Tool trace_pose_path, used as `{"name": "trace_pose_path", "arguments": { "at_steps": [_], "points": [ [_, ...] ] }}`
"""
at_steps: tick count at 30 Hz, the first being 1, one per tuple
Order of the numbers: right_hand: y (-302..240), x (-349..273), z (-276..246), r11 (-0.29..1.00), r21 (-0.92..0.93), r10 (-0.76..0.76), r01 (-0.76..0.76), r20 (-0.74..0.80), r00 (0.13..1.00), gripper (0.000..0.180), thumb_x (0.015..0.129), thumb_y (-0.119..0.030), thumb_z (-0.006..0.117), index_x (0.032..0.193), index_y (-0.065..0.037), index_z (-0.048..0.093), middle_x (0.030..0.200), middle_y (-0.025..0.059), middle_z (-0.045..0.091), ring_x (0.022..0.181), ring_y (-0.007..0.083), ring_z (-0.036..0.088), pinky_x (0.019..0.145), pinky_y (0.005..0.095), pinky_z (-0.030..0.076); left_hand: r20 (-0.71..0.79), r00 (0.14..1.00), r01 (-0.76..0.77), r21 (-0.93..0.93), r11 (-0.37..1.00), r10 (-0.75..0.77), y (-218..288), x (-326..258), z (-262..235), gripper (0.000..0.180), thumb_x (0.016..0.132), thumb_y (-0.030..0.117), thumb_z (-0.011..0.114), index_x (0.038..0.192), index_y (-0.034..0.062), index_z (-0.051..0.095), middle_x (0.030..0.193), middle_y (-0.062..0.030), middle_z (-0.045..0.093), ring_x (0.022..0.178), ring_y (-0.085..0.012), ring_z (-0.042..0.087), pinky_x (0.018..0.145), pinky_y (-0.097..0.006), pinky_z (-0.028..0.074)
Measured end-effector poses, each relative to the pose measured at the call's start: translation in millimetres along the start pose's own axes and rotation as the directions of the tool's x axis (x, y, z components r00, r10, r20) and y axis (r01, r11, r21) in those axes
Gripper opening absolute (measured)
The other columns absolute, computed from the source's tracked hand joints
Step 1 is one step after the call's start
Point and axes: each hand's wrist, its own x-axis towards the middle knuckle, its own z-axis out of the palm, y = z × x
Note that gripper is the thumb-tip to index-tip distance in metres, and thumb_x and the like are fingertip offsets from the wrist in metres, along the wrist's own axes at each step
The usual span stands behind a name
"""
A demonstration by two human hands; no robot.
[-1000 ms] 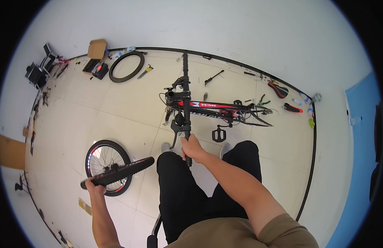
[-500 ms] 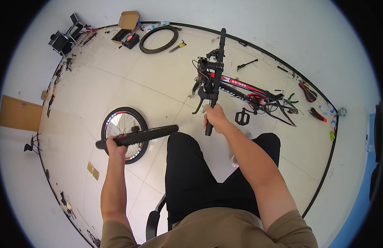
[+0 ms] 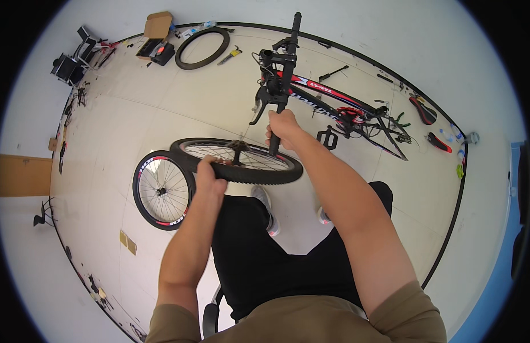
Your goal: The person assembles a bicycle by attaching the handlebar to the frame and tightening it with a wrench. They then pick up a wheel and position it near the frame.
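My left hand [image 3: 210, 176] grips the near rim of a bicycle wheel [image 3: 250, 173] with a black knobby tire, tilted so its spokes and hub show. My right hand [image 3: 284, 126] is wrapped round the near grip of a bicycle handlebar [image 3: 288, 74]. The handlebar joins a black and red bicycle frame [image 3: 322, 87], which stretches away to the right. The held wheel's right end lies close to the handlebar's lower tip; whether they touch I cannot tell. On the floor at left lies a second wheel [image 3: 140, 194] with red and white rim markings, partly overlapped by the held one.
A loose tire [image 3: 181, 52], a yellow-handled tool [image 3: 230, 55] and an opened cardboard box [image 3: 158, 26] sit at the far left. Rightward lie a saddle [image 3: 424, 111] and a red-black part [image 3: 439, 143]. A pedal [image 3: 328, 138] juts near my right forearm. Folding chairs [image 3: 67, 68] stand far left.
My left hand has swung the wheel right and away from me, turning it from edge-on to showing its spokes. My right hand and the handlebar have shifted slightly left and farther away.
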Motion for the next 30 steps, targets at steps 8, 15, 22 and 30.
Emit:
{"name": "trace_pose_path", "arguments": {
  "at_steps": [8,15,22,30],
  "points": [
    [4.8,-1.1,12.3,0.999,0.034,0.002,-0.002,0.008,1.0,0.028,0.101,-0.024,0.046,0.098,0.003,0.045,0.076,0.011,0.051,0.059,0.0216,0.056,0.049,0.0409,0.054,0.092,0.996,0.003,0.009,1.0,-0.004,-93.0,-6.1,29.7,0.008,0.082,0.004,0.055,0.082,0.0056,0.047,0.076,-0.0079,0.051,0.073,-0.0228,0.053,0.08,-0.041,0.054],
    [3.9,1.5,10.5,0.993,0.119,-0.007,0.004,0.026,1.0,0.029,0.1,-0.024,0.047,0.088,0.002,0.046,0.072,0.0118,0.052,0.055,0.0236,0.055,0.047,0.0415,0.052,0.213,0.971,0.137,-0.117,0.984,-0.11,-100.8,-45.9,59.4,0.024,0.094,0.021,0.057,0.11,0.0042,0.051,0.1,-0.0079,0.056,0.088,-0.0214,0.056,0.083,-0.04,0.049],
    [7.6,1.5,9.0,0.988,0.154,-0.014,-0.003,0.108,0.994,0.027,0.099,-0.024,0.048,0.091,0.002,0.047,0.076,0.0134,0.054,0.059,0.0252,0.059,0.049,0.0417,0.052,0.291,0.953,0.07,0.048,0.996,-0.081,-95.2,-51.6,57.8,0.024,0.097,0.021,0.057,0.119,0.0123,0.052,0.113,-0.0078,0.059,0.105,-0.0227,0.058,0.092,-0.048,0.046],
    [35.3,-12.4,-29.7,0.92,-0.206,-0.302,0.334,0.17,0.938,0.069,0.084,-0.035,0.068,0.135,0.005,0.044,0.106,0.0167,0.062,0.095,0.0254,0.063,0.084,0.0364,0.049,0.144,0.989,-0.032,0.071,0.997,0.021,-99.9,-41.0,53.5,0.017,0.095,0.013,0.061,0.105,0.0001,0.057,0.098,-0.009,0.062,0.086,-0.0231,0.063,0.077,-0.043,0.051]
  ]
}}
